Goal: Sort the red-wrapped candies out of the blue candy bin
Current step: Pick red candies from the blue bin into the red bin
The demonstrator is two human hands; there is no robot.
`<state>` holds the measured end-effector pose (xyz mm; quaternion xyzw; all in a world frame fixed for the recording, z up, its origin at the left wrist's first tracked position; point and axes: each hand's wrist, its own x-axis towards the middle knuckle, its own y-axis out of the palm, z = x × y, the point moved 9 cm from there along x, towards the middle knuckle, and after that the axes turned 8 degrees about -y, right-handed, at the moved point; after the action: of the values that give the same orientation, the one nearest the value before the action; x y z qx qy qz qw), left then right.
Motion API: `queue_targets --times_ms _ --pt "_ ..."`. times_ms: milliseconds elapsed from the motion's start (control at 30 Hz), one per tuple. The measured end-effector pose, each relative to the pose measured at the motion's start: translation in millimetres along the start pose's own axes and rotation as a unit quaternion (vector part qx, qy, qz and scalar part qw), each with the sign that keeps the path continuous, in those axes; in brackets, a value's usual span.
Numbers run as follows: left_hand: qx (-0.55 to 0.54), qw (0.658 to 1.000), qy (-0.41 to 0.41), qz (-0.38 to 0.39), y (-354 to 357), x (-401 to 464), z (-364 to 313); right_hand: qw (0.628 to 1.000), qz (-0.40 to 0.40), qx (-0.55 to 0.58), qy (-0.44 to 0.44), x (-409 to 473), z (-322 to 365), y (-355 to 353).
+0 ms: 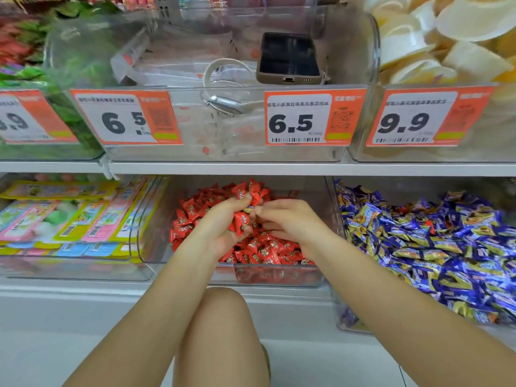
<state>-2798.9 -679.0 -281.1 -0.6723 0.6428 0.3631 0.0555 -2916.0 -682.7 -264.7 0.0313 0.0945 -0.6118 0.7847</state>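
Observation:
Both my hands are over the clear middle bin (279, 277) on the lower shelf, which is full of red-wrapped candies (265, 251). My left hand (226, 222) is cupped palm-up and holds a handful of red candies (242, 221). My right hand (287, 219) is right beside it, fingers curled and pinching a candy at the left hand's fingertips. To the right stands the bin of blue-wrapped candies (435, 241), piled high; neither hand touches it.
A bin of flat pastel packets (69, 222) sits on the left. On the upper shelf a clear bin (223, 152) holds a phone (289, 58) and a cable, with orange price tags in front. My knee (220, 331) is below the shelf edge.

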Motion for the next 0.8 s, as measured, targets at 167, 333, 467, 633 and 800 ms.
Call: queue_targets --times_ms 167,333,467,633,800 --pt "0.04 0.999 0.022 -0.019 -7 5 -3 0.991 -0.072 0.106 0.026 2 -4 -11" --pt "0.246 0.959 0.107 -0.096 -21 4 -26 0.952 -0.12 -0.253 -0.122 -13 43 -50" --pt "0.216 0.971 0.076 -0.071 -18 4 -25 0.938 -0.128 -0.279 -0.158 -40 53 -87" --pt "0.232 0.956 0.149 -0.101 -4 -10 -34 0.941 -0.176 -0.243 -0.157 -79 39 -142" --pt "0.334 0.918 0.201 -0.072 51 -24 -15 0.931 -0.266 -0.211 -0.133 -115 16 -213"
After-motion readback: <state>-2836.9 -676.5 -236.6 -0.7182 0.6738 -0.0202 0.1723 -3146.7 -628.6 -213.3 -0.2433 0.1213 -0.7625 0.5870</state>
